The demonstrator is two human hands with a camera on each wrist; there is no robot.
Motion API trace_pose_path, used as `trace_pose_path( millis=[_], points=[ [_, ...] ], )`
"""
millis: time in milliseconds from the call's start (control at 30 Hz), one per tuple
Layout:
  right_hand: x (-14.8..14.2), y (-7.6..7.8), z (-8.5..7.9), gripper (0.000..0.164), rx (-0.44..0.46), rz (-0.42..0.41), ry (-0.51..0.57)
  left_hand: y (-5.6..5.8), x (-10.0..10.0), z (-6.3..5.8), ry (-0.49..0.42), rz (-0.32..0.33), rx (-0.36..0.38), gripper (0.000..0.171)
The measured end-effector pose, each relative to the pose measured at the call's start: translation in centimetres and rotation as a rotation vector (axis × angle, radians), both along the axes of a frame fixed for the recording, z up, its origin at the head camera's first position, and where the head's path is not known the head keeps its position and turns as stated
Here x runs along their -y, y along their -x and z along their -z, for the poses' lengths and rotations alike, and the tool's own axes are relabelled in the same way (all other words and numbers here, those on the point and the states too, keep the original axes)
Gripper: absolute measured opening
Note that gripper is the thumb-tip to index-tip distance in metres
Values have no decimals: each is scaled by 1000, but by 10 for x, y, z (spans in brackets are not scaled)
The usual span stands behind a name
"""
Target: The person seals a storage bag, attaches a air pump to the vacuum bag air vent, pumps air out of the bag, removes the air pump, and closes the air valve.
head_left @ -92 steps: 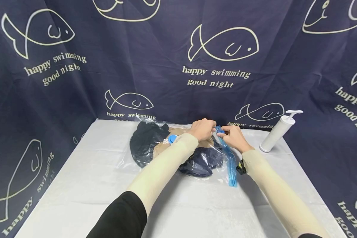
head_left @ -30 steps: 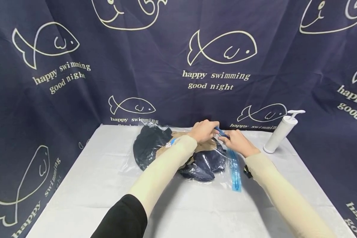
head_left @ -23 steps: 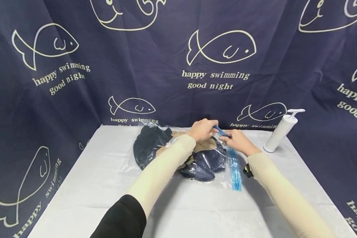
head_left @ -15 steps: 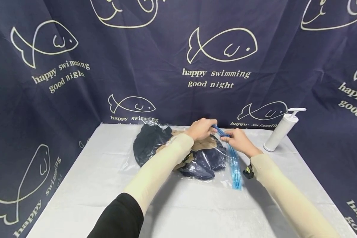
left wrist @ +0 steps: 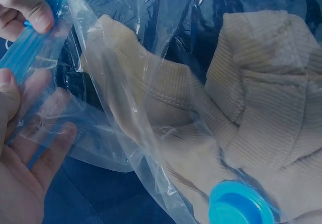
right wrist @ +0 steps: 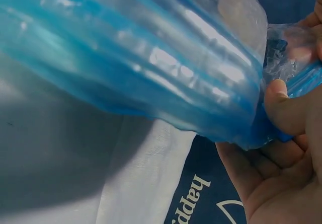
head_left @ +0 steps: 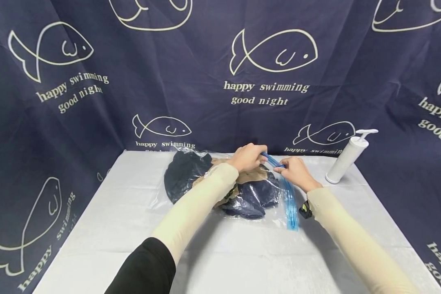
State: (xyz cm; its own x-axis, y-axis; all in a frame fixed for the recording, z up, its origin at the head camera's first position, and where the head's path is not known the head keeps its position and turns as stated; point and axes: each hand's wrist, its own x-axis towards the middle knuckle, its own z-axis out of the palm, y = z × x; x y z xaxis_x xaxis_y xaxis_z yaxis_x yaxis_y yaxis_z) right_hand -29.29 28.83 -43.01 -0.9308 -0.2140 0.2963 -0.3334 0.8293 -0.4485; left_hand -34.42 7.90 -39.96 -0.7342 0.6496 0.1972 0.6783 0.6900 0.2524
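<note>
A clear plastic vacuum storage bag [head_left: 272, 221] lies on the table with dark garments [head_left: 188, 173] and a tan ribbed garment [left wrist: 271, 108] inside. Along its right side runs a blue zip strip [head_left: 290, 208]. My left hand [head_left: 248, 157] pinches the far end of that strip between thumb and fingers. Close to its right, my right hand [head_left: 295, 173] pinches the strip at a darker blue piece [right wrist: 266, 126], thumb on top and fingers beneath. A short stretch of strip spans the two hands. The blue valve cap [left wrist: 240, 204] shows in the left wrist view; my left sleeve hides it from the head camera.
A white hand pump [head_left: 347, 159] stands upright at the table's back right, handle up. The white-covered table [head_left: 220, 261] meets a navy curtain [head_left: 206, 90] with fish drawings at its back and sides.
Compared with about three seconds ago, my right hand has shifted slightly right and nearer along the strip, widening the gap to my left hand. My left sleeve now covers the valve cap.
</note>
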Motion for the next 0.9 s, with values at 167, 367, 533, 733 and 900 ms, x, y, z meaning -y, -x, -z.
trace_pose_path(
  millis=[167, 367, 533, 733, 900],
  points=[
    [-3, -2, -2, 35, 4, 3, -23, 0, 1, -5, -6, -8, 6, 6],
    [-5, -3, 0, 27, 28, 0, -33, 1, 4, -7, -43, -16, 9, 6],
    [-5, -5, -1, 28, 31, 22, -30, 3, 7, -13, -79, -10, -5, 9],
    [-4, -11, 0, 28, 58, 55, -46, 5, 10, -17, -90, -25, -9, 9],
    [-4, -17, 2, 29, 66, 77, -38, 5, 9, -19, -97, -52, -25, 14]
  ],
)
